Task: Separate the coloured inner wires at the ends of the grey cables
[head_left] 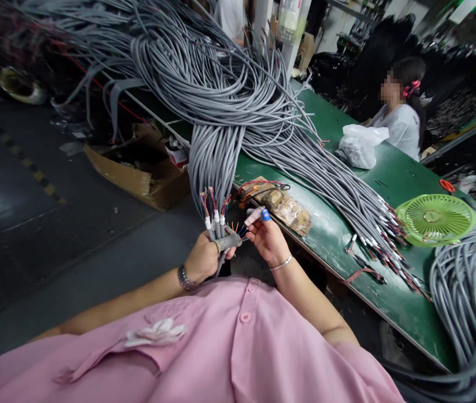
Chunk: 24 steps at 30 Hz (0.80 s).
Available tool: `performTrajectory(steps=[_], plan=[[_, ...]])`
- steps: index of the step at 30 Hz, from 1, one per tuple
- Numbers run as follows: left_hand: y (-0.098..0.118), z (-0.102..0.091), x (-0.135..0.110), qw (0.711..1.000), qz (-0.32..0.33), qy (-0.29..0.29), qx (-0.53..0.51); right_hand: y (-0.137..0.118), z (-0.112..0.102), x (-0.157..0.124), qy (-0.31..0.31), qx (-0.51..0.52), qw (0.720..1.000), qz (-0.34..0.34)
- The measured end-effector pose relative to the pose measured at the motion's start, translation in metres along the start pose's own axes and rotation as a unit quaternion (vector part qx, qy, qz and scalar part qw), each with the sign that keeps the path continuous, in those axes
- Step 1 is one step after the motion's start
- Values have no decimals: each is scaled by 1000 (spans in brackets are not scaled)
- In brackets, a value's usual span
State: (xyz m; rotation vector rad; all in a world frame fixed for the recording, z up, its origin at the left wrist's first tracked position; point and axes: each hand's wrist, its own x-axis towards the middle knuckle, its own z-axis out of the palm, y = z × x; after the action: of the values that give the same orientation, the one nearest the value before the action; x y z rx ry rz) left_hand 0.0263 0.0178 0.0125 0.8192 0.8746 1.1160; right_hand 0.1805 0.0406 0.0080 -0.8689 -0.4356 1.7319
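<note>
My left hand (205,258), with a dark watch at the wrist, is closed around several grey cables (217,225). Their white-collared ends point up and spread into thin coloured wires. A grey wrap (228,242) covers what looks like that hand's thumb. Close beside it, my right hand (268,242) has its fingertips at the thin coloured wires (242,230) of one cable and appears to pinch them. Two of its fingers carry coverings, one pale and one blue. From the hands, the grey cables run up to a large heap (204,73) on the green table (309,196).
A taped cardboard piece (286,207) lies at the table edge. Further right are a green fan (435,219), a white plastic bag (362,145) and more coiled cable (473,296). A person (401,120) sits across the table. An open carton (137,173) stands on the floor.
</note>
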Motion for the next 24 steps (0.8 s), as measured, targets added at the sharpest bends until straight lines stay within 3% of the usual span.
performTrajectory(steps=[3, 9, 19, 24], plan=[[3, 4, -2, 1000, 8, 16, -15, 0, 2, -2, 11, -18, 999, -25], [4, 14, 5, 998, 16, 48, -47, -1, 2, -2, 10, -17, 1000, -11], [-11, 9, 11, 998, 6, 54, -38, 4, 1, 3, 28, -10, 999, -35], [-11, 7, 8, 998, 5, 54, -28, 3, -2, 3, 21, -3, 1000, 6]])
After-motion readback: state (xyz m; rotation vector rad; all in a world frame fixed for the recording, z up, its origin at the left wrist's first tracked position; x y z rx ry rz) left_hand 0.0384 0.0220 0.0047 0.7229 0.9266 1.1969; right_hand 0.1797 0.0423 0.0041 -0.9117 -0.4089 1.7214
